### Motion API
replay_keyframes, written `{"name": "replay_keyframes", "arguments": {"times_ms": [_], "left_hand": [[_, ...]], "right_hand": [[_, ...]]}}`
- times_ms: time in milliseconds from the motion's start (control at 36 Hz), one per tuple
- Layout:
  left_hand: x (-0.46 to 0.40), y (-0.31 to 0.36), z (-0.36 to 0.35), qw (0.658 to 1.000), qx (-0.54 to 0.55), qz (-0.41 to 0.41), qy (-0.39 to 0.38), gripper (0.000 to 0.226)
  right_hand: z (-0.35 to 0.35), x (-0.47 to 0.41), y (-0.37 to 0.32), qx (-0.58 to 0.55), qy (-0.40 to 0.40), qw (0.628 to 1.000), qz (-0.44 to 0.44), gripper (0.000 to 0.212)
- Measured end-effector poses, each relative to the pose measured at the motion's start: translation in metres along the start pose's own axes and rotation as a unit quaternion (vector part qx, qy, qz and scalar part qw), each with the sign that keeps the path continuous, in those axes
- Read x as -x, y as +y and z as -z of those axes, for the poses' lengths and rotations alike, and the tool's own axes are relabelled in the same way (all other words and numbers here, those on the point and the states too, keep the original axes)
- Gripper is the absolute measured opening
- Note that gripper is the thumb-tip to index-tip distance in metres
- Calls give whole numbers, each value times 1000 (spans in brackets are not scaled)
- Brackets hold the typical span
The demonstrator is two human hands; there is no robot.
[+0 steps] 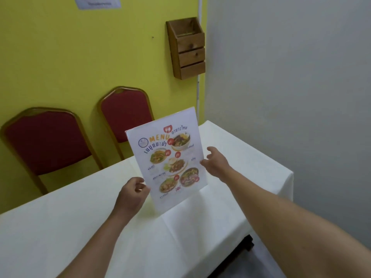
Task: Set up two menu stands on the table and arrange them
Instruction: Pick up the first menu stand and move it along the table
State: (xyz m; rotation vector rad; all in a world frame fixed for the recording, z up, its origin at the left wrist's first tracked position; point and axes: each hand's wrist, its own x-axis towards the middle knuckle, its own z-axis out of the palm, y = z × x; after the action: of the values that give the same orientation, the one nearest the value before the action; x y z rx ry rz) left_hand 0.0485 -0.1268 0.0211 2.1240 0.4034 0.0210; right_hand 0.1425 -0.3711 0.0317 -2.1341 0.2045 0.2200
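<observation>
A table (pixel 60 227) under a white cloth fills the foreground, two red chairs (pixel 46 141) behind it. One menu stand (pixel 167 157) stands upright near the far right end. The left hand (pixel 131 194) pinches its lower left edge; the right hand (pixel 215 163), fingers loosely spread, touches its right edge

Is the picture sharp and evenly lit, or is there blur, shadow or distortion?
Head view: soft overall, the small print on the menu stand blurred; lighting even, only a faint shadow on the table below the stand; wide-angle stretch enlarges the forearms near the bottom edge; the wall notice is unreadable.
</observation>
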Motion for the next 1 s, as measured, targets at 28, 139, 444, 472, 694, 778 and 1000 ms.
{"name": "replay_keyframes", "arguments": {"times_ms": [28,139,444,472,694,778,1000], "left_hand": [[-2,1,0,1000,2,-1,-7,17],[-9,4,-4,1000,9,-17,-22,15],[-20,13,-12,999,17,-40,2,21],[-22,16,-12,999,20,-40,3,22],[-66,59,-37,997,46,-49,29,21],[-87,76,-55,996,65,-43,47,21],[-151,126,-103,992,90,-24,89,18]], "right_hand": [[-2,-4,-2,-8,-7,1000,-2,67],[-8,-23,-1,-42,-30,999,-2,64],[1,-45,12,-107,-68,992,16,14],[4,-49,13,-110,-66,992,19,13],[48,-87,1,-106,-26,993,42,11],[65,-114,3,-110,-27,993,45,11],[102,-202,-6,-128,-36,989,61,20]]}}
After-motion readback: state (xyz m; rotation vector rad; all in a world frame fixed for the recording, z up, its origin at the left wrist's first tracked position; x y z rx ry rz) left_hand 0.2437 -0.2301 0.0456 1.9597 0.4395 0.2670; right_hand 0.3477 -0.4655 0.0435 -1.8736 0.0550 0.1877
